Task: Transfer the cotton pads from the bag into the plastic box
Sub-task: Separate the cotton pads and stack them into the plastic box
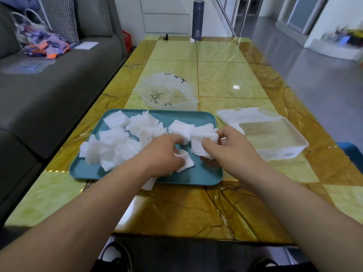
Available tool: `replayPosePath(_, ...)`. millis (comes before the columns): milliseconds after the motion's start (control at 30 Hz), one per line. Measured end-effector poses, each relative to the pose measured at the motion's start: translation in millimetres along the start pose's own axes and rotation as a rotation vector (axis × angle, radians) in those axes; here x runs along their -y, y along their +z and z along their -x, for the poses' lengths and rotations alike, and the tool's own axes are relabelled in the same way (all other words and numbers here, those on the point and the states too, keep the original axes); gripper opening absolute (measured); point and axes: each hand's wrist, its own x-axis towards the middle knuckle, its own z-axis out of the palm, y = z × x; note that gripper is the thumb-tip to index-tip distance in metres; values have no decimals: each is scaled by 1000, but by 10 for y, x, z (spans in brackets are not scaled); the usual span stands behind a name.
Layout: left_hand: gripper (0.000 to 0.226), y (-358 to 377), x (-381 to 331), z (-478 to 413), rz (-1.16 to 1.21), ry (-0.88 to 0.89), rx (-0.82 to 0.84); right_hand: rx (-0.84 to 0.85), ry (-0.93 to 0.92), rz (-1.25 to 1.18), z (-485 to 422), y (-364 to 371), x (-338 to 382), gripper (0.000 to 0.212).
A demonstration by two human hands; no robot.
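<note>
1. The cotton pads (117,138) lie heaped on a teal tray (196,177) on the worktop (196,209). The bag (169,91) sits crumpled just behind the tray and looks emptied, though its folds hide part of the inside.
2. The plastic box (275,138) stands just right of the tray with its lid (245,114) thrown back. No pads can be seen in it, so the filling seems to have barely begun.
3. The right hand (233,146) has its fingers and thumb curled round a small stack of pads at the tray's right end, close to the box.
4. The left hand (161,156) reaches into the heap with bent fingers. It appears to pinch a loose pad or two near the front of the tray, but how firmly is hard to tell.
5. The step in hand looks like gathering and squaring a stack.
6. The next move likely calls for carrying that stack right over the box wall and laying it flat — kept squeezed enough that the soft, light pads do not fan out or drop on the way.
</note>
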Motion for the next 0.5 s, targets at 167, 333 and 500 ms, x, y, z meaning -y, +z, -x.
replayPosePath(167, 17, -57, -77, 72, 105, -9, -14, -26, -13, -21, -7, -14, -9, 17)
replayPosePath(333, 15, -199, -69, 226, 277, -9, -118, -32, -25, -74, 12, -37, 25, 17)
replayPosePath(500, 29, -362, -147, 384, 595, 102, 34, -58, -31, -152, 4, -51, 45, 17)
